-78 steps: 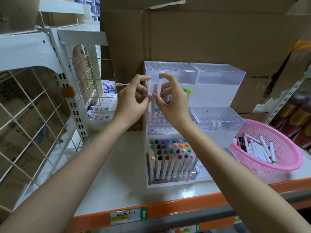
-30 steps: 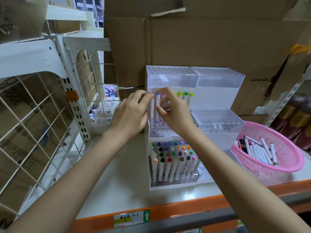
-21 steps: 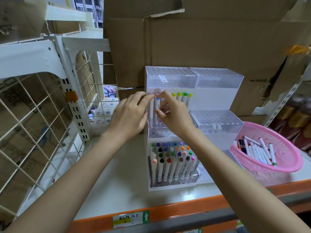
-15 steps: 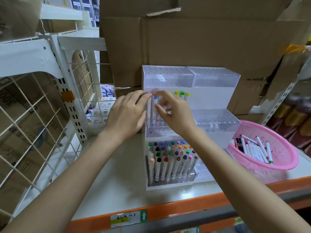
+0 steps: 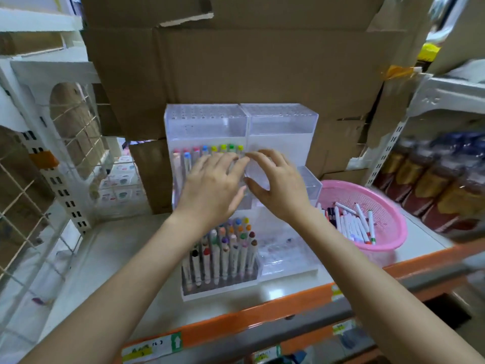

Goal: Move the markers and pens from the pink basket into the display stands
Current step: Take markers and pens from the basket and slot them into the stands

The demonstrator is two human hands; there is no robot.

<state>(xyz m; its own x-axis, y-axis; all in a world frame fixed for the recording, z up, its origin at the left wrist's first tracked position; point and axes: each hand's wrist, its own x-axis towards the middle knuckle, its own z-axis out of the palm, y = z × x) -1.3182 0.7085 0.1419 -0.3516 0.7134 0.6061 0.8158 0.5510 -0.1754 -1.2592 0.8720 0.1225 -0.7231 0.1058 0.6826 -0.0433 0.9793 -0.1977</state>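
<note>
both hands hover in front of the clear acrylic tiered display stand (image 5: pixel 282 122) at the back of the white shelf, the left hand (image 5: pixel 210 190) and right hand (image 5: pixel 278 187) with fingers loosely spread and empty. the remaining white-barrelled markers with coloured caps (image 5: pixel 351 222) lie flat in the round pink plastic basket (image 5: pixel 388 232) by the shelf's right front edge, right of and below the right hand, their long axes running roughly front to back. the right hand is nearer, so the next reach looks to be its job.

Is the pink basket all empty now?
No, the pink basket still has a bunch of pens lying inside it, most of them white.
</note>
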